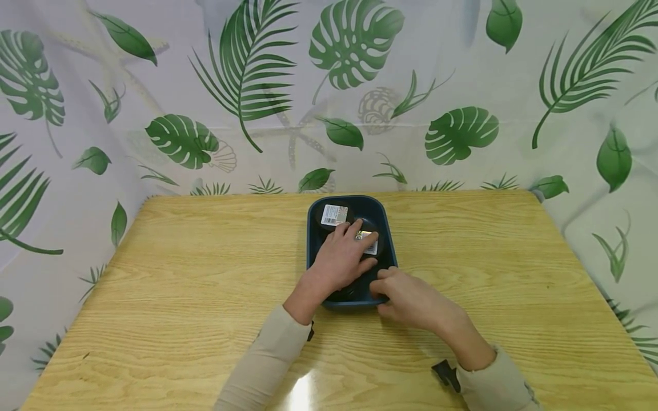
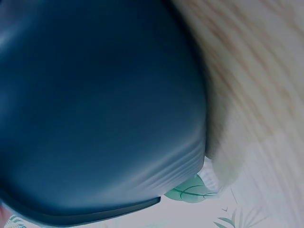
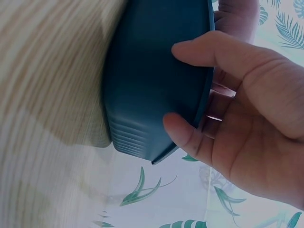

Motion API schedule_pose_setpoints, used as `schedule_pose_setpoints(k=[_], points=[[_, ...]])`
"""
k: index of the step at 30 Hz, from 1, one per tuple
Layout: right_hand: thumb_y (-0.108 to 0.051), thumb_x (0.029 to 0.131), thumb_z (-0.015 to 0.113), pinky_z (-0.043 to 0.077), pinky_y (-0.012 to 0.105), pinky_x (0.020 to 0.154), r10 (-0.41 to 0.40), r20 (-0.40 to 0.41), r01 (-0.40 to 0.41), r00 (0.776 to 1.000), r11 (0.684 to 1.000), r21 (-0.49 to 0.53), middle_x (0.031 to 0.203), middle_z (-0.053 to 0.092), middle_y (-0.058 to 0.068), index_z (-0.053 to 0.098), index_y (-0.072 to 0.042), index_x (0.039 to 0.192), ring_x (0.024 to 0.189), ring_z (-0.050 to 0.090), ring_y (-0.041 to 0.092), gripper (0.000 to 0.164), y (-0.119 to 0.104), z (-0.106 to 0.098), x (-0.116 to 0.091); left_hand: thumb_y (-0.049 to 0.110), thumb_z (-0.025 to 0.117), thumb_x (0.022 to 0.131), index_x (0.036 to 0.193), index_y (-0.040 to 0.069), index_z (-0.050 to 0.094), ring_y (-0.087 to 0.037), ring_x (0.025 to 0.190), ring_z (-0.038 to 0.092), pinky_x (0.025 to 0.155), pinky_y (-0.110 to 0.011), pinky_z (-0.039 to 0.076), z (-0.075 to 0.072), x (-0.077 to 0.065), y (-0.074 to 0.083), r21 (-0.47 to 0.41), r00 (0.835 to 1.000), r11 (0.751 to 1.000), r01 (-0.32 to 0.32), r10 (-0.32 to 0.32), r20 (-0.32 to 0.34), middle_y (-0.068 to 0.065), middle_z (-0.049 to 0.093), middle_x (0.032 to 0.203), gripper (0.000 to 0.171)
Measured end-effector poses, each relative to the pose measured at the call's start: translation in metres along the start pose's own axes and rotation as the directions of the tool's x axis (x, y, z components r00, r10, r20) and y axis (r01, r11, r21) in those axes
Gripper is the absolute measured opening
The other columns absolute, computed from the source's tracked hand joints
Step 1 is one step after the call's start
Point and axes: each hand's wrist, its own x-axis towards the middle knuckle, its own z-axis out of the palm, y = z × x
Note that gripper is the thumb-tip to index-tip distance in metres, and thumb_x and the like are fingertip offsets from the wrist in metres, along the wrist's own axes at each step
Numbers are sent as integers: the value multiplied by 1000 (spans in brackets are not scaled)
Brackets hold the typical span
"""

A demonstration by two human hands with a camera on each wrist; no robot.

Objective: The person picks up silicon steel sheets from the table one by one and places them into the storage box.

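A deep blue rectangular bin [image 1: 389,245] stands on the wooden table. Inside it, at the far left, sits a round black container with a white label [image 1: 334,215]. Close by is a second round black container [image 1: 371,244], its label partly covered by fingers. My left hand [image 1: 339,254] reaches over the bin with spread fingers resting on that second container. With my right hand [image 1: 413,297] I grip the bin's near right rim. In the right wrist view, the right hand [image 3: 259,102] has its thumb outside the bin wall [image 3: 142,90]. A dark shape under the left wrist is mostly hidden.
The wooden table [image 1: 205,257] extends on both sides of the bin. A white cloth with green leaf prints [image 1: 390,154] hangs behind the table and along its sides. Black straps [image 1: 446,375] show at the wrists beside light sleeves.
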Motion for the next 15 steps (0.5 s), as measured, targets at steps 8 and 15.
schedule_pose_setpoints(k=[8, 15], points=[[-6, 82, 74, 44, 25, 62, 13, 8, -13, 1000, 1000, -4, 81, 52, -3, 68, -9, 86, 72, 47, 11, 8, 0, -2, 2, 51, 46, 101, 151, 25, 44, -35, 142, 35, 112, -48, 36, -5, -3, -13, -62, 998, 997, -46, 44, -36, -15, 33, 158, 56], [-18, 90, 72, 50, 26, 68, 95, -5, -93, 995, 985, 143, 99, 58, 1, 68, -9, 104, 77, 58, 8, 17, 5, -20, -9, 46, 43, 104, 156, 19, 34, -40, 149, 17, 118, -56, 20, -20, -15, -48, -232, 993, 972, 43, -68, -101, -22, 19, 162, 59]])
